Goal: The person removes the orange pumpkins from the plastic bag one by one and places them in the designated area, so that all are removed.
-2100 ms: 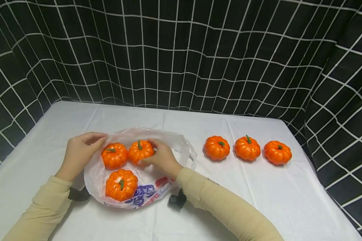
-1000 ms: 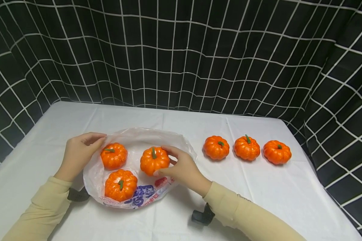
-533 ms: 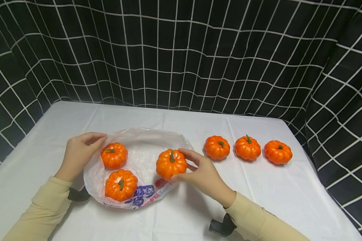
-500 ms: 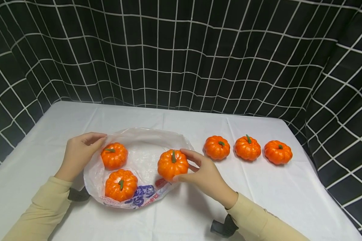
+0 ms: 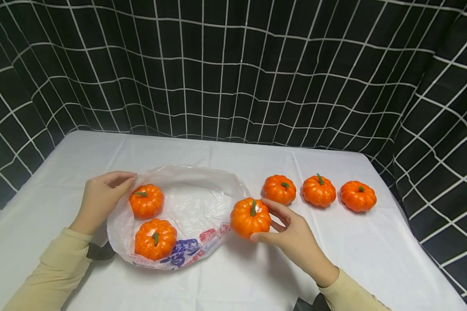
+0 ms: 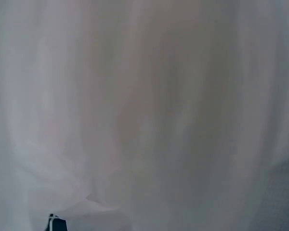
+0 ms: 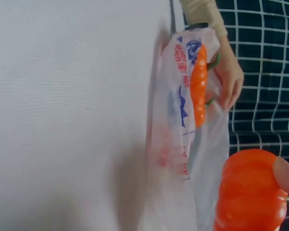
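Note:
My right hand (image 5: 297, 239) grips a small orange pumpkin (image 5: 249, 220) with a green stem, thumb on the near side and fingers behind. This pumpkin is over the right rim of a white plastic bag (image 5: 194, 209) with blue and red print. In the right wrist view the gripped pumpkin (image 7: 248, 192) fills the lower right corner, a fingertip against it. My left hand (image 5: 103, 198) pinches the bag's left rim. Inside the bag sit two more pumpkins, one at the back (image 5: 147, 202) and one in front (image 5: 155, 239). Blurred, whitish plastic (image 6: 149, 120) fills the left wrist view.
Three similar pumpkins stand in a row to the right: one on the left (image 5: 279, 190), one in the middle (image 5: 319, 191) and one on the right (image 5: 358, 197). A white cloth (image 5: 237, 276) covers the table. Behind hangs a black curtain (image 5: 233, 69) with white grid lines.
My right hand has moved rightward and toward me, carrying the pumpkin from among the others inside the bag to its right rim. My left hand stays at the left rim.

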Available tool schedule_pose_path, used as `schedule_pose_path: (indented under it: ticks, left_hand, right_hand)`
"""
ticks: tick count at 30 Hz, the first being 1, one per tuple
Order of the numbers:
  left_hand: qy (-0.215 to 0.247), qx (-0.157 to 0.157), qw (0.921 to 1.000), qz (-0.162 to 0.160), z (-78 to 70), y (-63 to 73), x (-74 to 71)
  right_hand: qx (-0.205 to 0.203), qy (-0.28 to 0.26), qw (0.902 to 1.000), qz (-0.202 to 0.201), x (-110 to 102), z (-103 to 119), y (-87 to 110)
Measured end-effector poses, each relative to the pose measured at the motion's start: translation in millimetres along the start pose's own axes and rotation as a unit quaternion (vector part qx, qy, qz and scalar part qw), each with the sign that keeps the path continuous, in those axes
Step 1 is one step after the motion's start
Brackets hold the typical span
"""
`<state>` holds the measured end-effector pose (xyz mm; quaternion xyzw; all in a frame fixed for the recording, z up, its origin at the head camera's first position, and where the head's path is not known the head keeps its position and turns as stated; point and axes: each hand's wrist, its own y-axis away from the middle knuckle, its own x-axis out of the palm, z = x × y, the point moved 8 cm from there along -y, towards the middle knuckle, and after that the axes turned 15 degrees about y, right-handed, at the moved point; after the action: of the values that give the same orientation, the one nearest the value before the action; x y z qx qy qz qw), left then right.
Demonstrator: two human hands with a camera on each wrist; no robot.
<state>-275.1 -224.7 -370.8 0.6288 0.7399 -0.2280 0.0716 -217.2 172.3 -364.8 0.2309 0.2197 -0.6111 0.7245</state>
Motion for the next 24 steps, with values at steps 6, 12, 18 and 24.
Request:
schedule_pose_path:
  ticks: [6,12,18,24]
  left_hand:
    - [-0.003,0.0,1.0,-0.001,-1.6,0.9,-0.2]
    - [-0.002,0.008,1.0,-0.001,-4.7,1.2,0.9]
    - [-0.005,0.011,0.9999,-0.001,-7.0,1.7,1.0]
    - [-0.009,0.011,0.9999,-0.002,-7.2,1.8,0.8]
  right_hand:
    - [0.021,-0.005,0.9997,-0.009,-11,-16,9.1]
    - [0.032,0.012,0.9993,-0.013,-20,-28,18.9]
    - [0.061,0.015,0.9979,-0.013,-26,-41,26.1]
    - [0.092,0.001,0.9957,-0.01,-31,-55,28.9]
